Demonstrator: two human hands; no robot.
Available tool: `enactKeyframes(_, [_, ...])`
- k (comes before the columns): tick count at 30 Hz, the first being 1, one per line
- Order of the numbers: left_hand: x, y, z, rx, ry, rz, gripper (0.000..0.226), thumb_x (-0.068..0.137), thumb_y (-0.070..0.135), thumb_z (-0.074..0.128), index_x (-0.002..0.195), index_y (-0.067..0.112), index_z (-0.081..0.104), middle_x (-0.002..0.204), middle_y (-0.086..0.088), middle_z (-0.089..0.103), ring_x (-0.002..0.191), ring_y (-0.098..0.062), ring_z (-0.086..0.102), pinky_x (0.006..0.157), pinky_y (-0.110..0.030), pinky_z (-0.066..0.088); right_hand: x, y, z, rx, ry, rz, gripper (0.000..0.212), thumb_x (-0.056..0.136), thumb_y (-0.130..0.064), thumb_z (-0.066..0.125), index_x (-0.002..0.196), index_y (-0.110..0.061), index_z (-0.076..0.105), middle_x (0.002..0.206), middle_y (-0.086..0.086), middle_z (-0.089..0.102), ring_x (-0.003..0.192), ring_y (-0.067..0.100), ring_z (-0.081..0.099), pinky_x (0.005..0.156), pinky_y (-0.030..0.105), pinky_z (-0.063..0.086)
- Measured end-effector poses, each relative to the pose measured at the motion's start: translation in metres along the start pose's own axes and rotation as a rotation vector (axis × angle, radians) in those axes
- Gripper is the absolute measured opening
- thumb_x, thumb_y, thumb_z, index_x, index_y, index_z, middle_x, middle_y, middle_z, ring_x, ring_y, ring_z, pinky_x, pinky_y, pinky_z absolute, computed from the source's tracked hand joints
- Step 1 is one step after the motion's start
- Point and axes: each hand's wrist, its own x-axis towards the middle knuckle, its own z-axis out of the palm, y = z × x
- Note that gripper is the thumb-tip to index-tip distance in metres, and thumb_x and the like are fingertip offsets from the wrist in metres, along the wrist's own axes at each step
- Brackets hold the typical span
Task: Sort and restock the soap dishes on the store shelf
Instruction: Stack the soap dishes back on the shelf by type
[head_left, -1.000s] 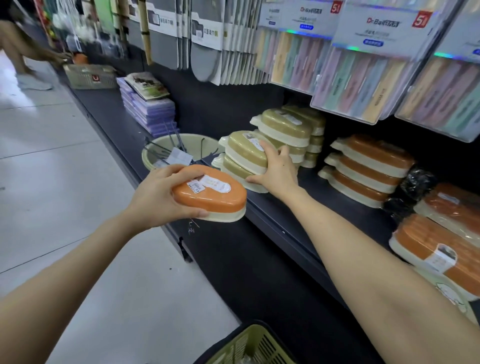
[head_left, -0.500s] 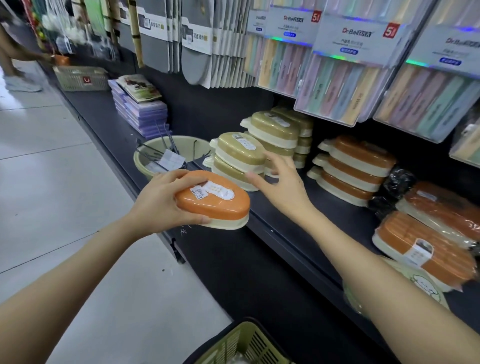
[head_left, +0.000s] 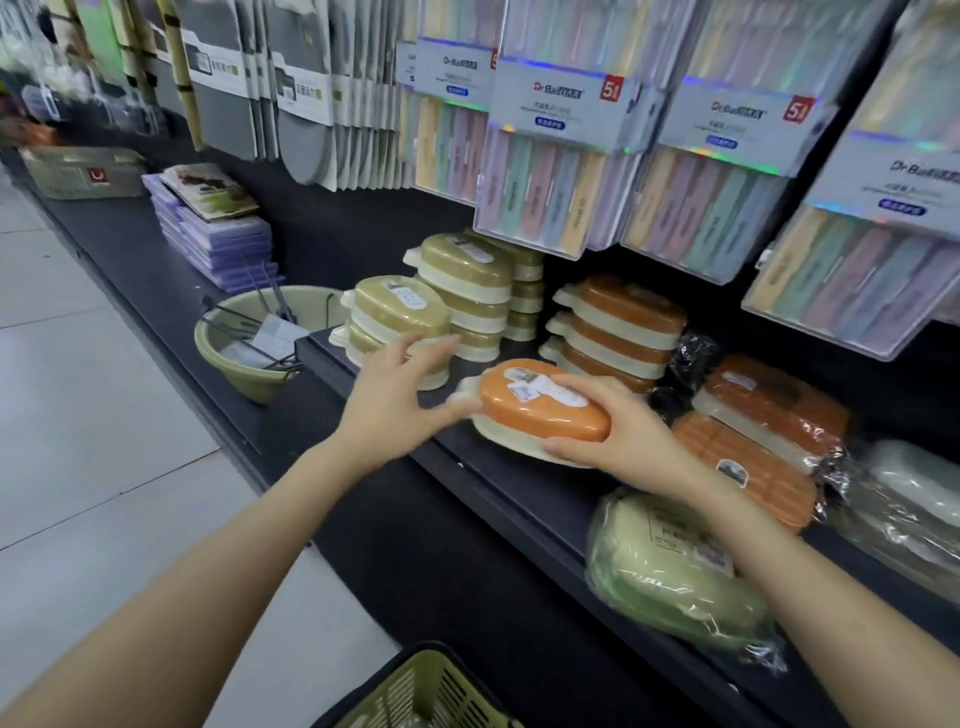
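Right now the orange soap dish (head_left: 540, 410) hangs low over the front of the shelf (head_left: 519, 488), label up, its long axis running left to right. The right hand (head_left: 618, 431) grips its right end, fingers over the lid and thumb on the near edge. The left hand (head_left: 395, 395) is spread loose by the left tab; contact is blurred. The stack of orange dishes (head_left: 618, 332) lies just beyond, far and slightly right, so the right hand is nearer.

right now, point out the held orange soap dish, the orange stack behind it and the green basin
held orange soap dish (head_left: 543, 422): head view, side of its orange lid
orange stack (head_left: 623, 300): head view, top dish's lid
green basin (head_left: 240, 376): head view, front outer wall
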Motion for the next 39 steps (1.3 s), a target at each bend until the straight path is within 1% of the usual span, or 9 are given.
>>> enactKeyframes(3, [0.008, -0.025, 0.003, -0.036, 0.235, -0.242, 0.066, 0.088, 0.048, 0.061, 0.142, 0.014, 0.043, 0.14, -0.016, 0.042, 0.131, -0.03, 0.038, 0.106, -0.038, 0.032, 0.008, 0.024, -0.009, -0.092, 0.068, 0.113, 0.069, 0.073, -0.045, 0.079, 0.134, -0.043, 0.046, 0.13, -0.004, 0.046, 0.119, 0.015, 0.048, 0.1, 0.027, 0.036])
enactKeyframes(7, [0.02, -0.053, 0.009, -0.077, 0.272, -0.374, 0.071, 0.091, 0.045, 0.058, 0.148, 0.014, 0.031, 0.144, -0.022, 0.035, 0.134, -0.032, 0.033, 0.108, -0.04, 0.03, 0.029, 0.035, 0.0, -0.177, 0.101, 0.179, 0.073, 0.075, -0.045, 0.077, 0.139, -0.036, 0.044, 0.13, 0.003, 0.046, 0.12, 0.022, 0.051, 0.098, 0.028, 0.035])
enactKeyframes(11, [0.034, -0.053, 0.015, -0.181, 0.218, -0.374, 0.083, 0.088, 0.044, 0.063, 0.153, 0.026, 0.014, 0.155, -0.017, 0.018, 0.142, -0.027, 0.021, 0.112, -0.037, 0.023, 0.049, 0.043, 0.013, -0.292, 0.071, 0.232, 0.074, 0.077, -0.051, 0.073, 0.142, -0.034, 0.04, 0.135, 0.006, 0.047, 0.122, 0.027, 0.05, 0.098, 0.034, 0.039])
enactKeyframes(14, [0.042, -0.058, 0.02, -0.23, 0.193, -0.382, 0.089, 0.085, 0.044, 0.067, 0.153, 0.03, 0.01, 0.157, -0.015, 0.012, 0.144, -0.027, 0.018, 0.114, -0.037, 0.021, 0.058, 0.051, 0.015, -0.396, 0.035, 0.248, 0.076, 0.077, -0.052, 0.071, 0.143, -0.031, 0.039, 0.137, 0.007, 0.047, 0.124, 0.028, 0.048, 0.098, 0.037, 0.04])
enactKeyframes(20, [0.045, -0.065, 0.032, -0.214, 0.203, -0.342, 0.093, 0.084, 0.04, 0.07, 0.153, 0.031, 0.008, 0.152, -0.014, 0.022, 0.137, -0.023, 0.03, 0.099, -0.021, 0.022, 0.07, 0.062, 0.011, -0.451, 0.024, 0.236, 0.078, 0.081, -0.048, 0.069, 0.149, -0.033, 0.033, 0.137, 0.007, 0.046, 0.123, 0.03, 0.047, 0.099, 0.038, 0.043])
enactKeyframes(27, [0.048, -0.059, 0.038, -0.219, 0.259, -0.337, 0.095, 0.082, 0.04, 0.072, 0.153, 0.025, 0.011, 0.151, -0.012, 0.027, 0.139, -0.019, 0.026, 0.098, -0.02, 0.022, 0.067, 0.062, 0.015, -0.464, 0.017, 0.251, 0.078, 0.084, -0.047, 0.065, 0.151, -0.032, 0.027, 0.144, 0.008, 0.038, 0.128, 0.033, 0.043, 0.1, 0.042, 0.043])
enactKeyframes(32, [0.046, -0.055, 0.035, -0.22, 0.223, -0.352, 0.095, 0.082, 0.042, 0.071, 0.153, 0.026, 0.01, 0.151, -0.014, 0.025, 0.139, -0.022, 0.028, 0.1, -0.023, 0.024, 0.054, 0.047, 0.01, -0.519, 0.053, 0.227, 0.081, 0.084, -0.051, 0.064, 0.151, -0.034, 0.023, 0.146, 0.008, 0.036, 0.127, 0.034, 0.041, 0.097, 0.041, 0.041])
enactKeyframes(36, [0.031, -0.044, 0.023, -0.189, 0.204, -0.365, 0.094, 0.083, 0.044, 0.07, 0.154, 0.024, 0.011, 0.152, -0.017, 0.023, 0.141, -0.024, 0.024, 0.108, -0.031, 0.026, 0.026, 0.019, 0.0, -0.527, 0.134, 0.123, 0.064, 0.09, -0.047, 0.058, 0.147, -0.028, 0.036, 0.144, 0.006, 0.041, 0.127, 0.031, 0.041, 0.097, 0.038, 0.038])
enactKeyframes(39, [0.003, -0.028, 0.017, -0.156, 0.174, -0.361, 0.086, 0.086, 0.041, 0.067, 0.152, 0.02, 0.018, 0.15, -0.014, 0.027, 0.136, -0.024, 0.032, 0.1, -0.022, 0.025, -0.01, 0.006, -0.009, -0.466, 0.148, 0.08, 0.05, 0.093, -0.044, 0.054, 0.139, -0.024, 0.048, 0.139, 0.004, 0.049, 0.125, 0.028, 0.045, 0.098, 0.038, 0.039])
